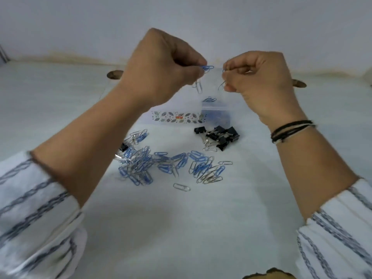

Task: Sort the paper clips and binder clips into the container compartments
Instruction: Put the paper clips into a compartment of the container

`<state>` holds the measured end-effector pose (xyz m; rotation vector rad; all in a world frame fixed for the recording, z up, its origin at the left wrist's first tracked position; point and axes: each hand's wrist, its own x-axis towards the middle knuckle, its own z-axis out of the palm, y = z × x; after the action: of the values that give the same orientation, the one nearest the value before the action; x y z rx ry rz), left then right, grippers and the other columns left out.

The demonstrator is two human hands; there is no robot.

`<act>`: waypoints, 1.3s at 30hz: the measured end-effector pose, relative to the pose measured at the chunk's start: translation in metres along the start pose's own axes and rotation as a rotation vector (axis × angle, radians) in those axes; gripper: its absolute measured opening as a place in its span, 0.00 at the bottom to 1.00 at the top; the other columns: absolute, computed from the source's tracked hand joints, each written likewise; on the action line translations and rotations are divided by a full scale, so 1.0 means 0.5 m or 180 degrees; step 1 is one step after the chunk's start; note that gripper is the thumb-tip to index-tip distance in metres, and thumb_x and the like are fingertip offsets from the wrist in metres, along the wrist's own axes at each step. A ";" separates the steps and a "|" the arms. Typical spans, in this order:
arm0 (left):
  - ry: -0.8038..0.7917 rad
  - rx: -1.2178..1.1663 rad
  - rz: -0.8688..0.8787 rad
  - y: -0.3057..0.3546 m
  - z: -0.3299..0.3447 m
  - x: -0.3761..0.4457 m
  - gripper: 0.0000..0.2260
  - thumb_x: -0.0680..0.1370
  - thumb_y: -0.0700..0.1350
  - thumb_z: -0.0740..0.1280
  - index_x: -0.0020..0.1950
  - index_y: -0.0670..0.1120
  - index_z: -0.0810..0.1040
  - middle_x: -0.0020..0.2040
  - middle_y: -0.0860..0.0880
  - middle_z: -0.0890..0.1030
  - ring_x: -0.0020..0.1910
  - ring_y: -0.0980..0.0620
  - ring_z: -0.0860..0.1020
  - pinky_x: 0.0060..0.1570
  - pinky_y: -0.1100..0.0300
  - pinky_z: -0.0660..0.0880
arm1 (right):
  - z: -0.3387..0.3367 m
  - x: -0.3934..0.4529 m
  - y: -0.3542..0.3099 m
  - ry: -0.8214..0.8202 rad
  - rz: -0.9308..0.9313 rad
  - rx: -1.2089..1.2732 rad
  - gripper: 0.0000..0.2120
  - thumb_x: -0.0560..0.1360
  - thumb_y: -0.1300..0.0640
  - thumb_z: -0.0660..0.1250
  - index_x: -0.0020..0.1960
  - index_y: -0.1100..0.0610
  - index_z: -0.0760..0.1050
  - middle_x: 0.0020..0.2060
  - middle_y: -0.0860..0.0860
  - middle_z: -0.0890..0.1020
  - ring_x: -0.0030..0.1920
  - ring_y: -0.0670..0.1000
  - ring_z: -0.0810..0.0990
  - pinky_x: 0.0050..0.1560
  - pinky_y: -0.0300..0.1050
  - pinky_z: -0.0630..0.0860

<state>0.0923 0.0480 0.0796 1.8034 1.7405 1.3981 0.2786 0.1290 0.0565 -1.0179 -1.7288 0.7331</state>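
Observation:
My left hand [161,65] is raised above the table, pinching a blue paper clip [208,68], with a silver clip [199,87] hanging below its fingers. My right hand [259,77] is level with it, fingers closed on a silver paper clip [222,84]. Below them stands a clear container [177,117] with a leaf-patterned band; its right compartment [216,115] holds blue clips. Several blue and silver paper clips [167,165] lie scattered on the white table. A heap of black binder clips [220,135] sits to the right, and one black binder clip [123,147] lies left.
The white table [181,228] meets a pale wall at the back. Two brown oval cut-outs [114,74] [300,83] sit near the far edge. A lone silver clip [181,187] lies closest to me. My striped sleeves fill the lower corners.

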 end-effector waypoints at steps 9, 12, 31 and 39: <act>-0.0253 0.0937 0.0241 0.000 0.068 0.015 0.13 0.77 0.46 0.72 0.61 0.48 0.82 0.53 0.54 0.83 0.48 0.58 0.82 0.50 0.72 0.76 | 0.003 -0.010 0.005 0.0078 -0.1066 -0.1951 0.18 0.73 0.70 0.61 0.58 0.59 0.82 0.50 0.55 0.85 0.49 0.53 0.83 0.55 0.44 0.79; -0.0405 0.1126 0.0324 -0.012 0.027 -0.045 0.09 0.78 0.45 0.71 0.58 0.47 0.83 0.48 0.56 0.82 0.44 0.58 0.81 0.45 0.73 0.76 | 0.000 -0.045 -0.029 -0.0510 -0.1130 -0.1856 0.16 0.74 0.68 0.62 0.51 0.55 0.85 0.42 0.47 0.85 0.37 0.43 0.80 0.46 0.30 0.75; -0.2039 0.2307 -0.0462 -0.080 -0.069 -0.149 0.14 0.71 0.65 0.67 0.51 0.59 0.79 0.42 0.59 0.81 0.46 0.56 0.79 0.51 0.51 0.79 | 0.004 -0.114 -0.069 -0.3096 -0.0277 -0.2359 0.15 0.74 0.62 0.62 0.44 0.44 0.83 0.40 0.40 0.87 0.26 0.40 0.83 0.42 0.46 0.83; -0.2147 0.1978 -0.0454 -0.081 -0.078 -0.146 0.27 0.63 0.72 0.70 0.57 0.62 0.78 0.47 0.62 0.77 0.46 0.63 0.77 0.51 0.53 0.78 | 0.005 -0.117 -0.071 -0.3003 -0.0374 -0.2271 0.10 0.72 0.58 0.66 0.45 0.44 0.82 0.36 0.34 0.85 0.34 0.37 0.83 0.39 0.36 0.80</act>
<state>0.0513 -0.0222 0.0367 2.0334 1.9414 0.1135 0.2763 0.0609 0.0597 -1.0797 -2.9848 0.5472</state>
